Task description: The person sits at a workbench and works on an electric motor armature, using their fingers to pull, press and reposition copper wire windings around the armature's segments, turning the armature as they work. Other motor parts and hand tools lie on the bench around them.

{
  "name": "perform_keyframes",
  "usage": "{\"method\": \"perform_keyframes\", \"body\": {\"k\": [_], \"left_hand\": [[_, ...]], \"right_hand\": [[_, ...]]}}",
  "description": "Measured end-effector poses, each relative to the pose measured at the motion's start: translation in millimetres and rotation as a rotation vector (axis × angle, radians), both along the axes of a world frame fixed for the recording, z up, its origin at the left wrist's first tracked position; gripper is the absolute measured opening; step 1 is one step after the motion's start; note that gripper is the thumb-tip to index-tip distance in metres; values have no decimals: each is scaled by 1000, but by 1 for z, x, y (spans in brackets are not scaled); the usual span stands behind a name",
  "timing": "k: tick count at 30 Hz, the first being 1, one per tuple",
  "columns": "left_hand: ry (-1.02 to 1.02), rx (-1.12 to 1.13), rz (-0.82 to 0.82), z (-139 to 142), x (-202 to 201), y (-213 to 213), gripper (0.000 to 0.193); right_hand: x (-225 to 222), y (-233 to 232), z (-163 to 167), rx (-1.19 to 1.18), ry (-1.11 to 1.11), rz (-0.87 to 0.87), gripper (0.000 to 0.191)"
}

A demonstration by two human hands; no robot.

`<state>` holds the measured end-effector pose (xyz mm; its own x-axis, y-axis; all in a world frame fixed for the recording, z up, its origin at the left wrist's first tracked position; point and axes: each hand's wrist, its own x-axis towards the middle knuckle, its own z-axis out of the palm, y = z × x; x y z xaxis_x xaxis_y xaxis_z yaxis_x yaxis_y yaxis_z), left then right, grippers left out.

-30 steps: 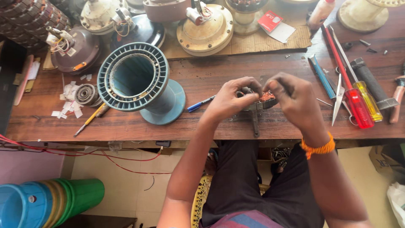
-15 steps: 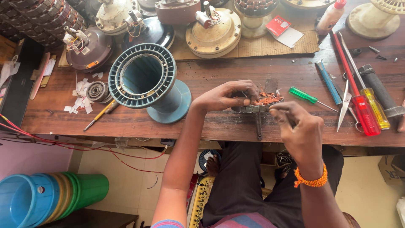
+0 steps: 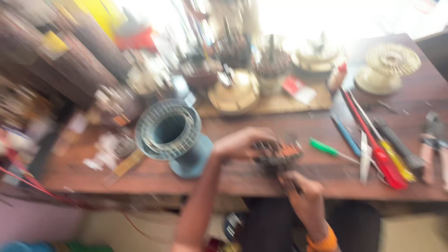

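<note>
Frame is motion-blurred, so fine detail is lost. Both hands are working on a small dark part with orange/copper patches [image 3: 278, 156], sitting at the near edge of the wooden bench [image 3: 242, 177], right of centre. It is reading as a compact, lumpy, dark-metal piece with orange bits on top and towards its right side; exact shape not resolvable.

Left hand [image 3: 240, 142] is curling over the part's left side, fingers bent and touching it; looks like a grip, but the blur is hiding how tight. Right hand [image 3: 303, 191] is closing from below at the bench edge, fingers folded round something dark and thin under the part; cannot tell what. Orange band [image 3: 322, 242] is sitting on the right wrist.

Nearby: a blue-grey ribbed spool [image 3: 170, 133] is standing just left of the left forearm. A green-handled screwdriver [image 3: 326, 148] is lying just right of the part. Red-handled screwdriver [image 3: 375, 149] and yellow-handled screwdriver [image 3: 396, 161] are lying further right.
</note>
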<state>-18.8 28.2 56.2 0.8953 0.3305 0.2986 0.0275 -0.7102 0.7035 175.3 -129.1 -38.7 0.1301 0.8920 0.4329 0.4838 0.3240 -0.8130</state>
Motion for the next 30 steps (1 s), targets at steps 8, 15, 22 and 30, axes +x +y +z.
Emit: {"method": "perform_keyframes", "body": {"k": [8,15,22,30], "left_hand": [[91,320,292,18,-1,-47,47],[-122,260,518,-30,19,-73,45],[-352,205,528,-68,25,-65,49],[-427,183,613,-97,31,-60,45]], "right_hand": [[-8,-2,-37,81,89,-34,14],[43,-14,-48,35,84,-142,17],[80,-5,-9,130,36,-272,17],[-12,10,-8,189,232,-231,11]]}}
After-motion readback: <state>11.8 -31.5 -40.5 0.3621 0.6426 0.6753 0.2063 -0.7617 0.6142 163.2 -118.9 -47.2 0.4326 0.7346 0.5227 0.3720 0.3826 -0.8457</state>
